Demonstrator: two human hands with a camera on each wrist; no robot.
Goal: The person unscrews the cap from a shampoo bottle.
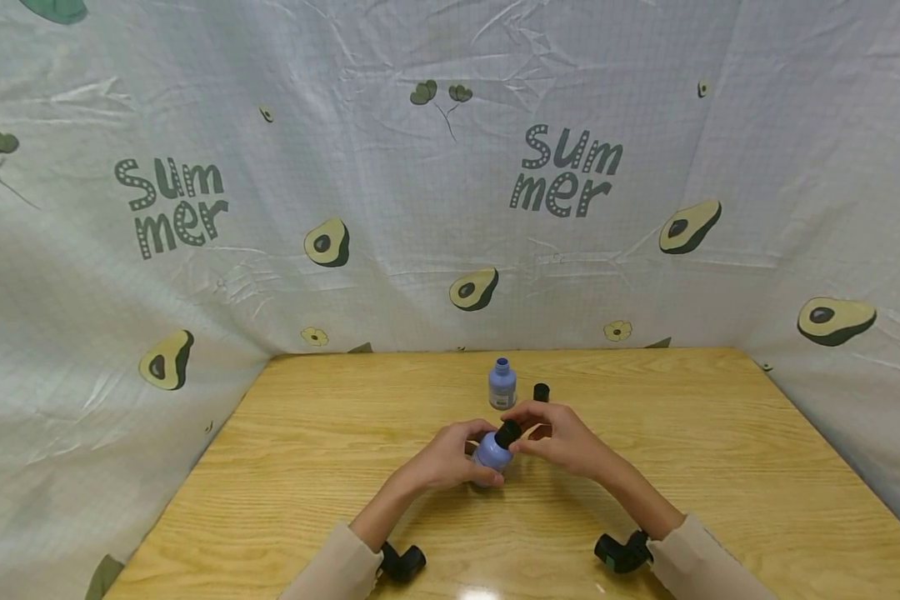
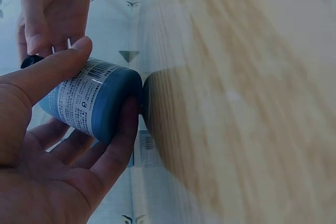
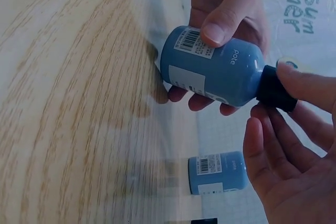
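A small lavender-blue bottle [image 1: 492, 454] with a black cap [image 1: 507, 433] leans to the right just above the wooden table. My left hand [image 1: 448, 457] grips its body, thumb on the near side and fingers round the back. My right hand [image 1: 564, 439] pinches the cap between thumb and fingers; in the right wrist view that cap [image 3: 275, 89] sits on the bottle's neck. White labels with a barcode show on the bottle [image 3: 239, 72]. Behind the hands stands a second blue bottle [image 1: 502, 388], upright and uncapped, its neck exposed.
A loose black cap [image 1: 542, 392] sits on the table [image 1: 330, 433] right of the second bottle, just beyond my right hand. A white patterned cloth [image 1: 390, 167] hangs along the table's back edge and both sides. Black devices [image 1: 622, 553] are strapped at both wrists.
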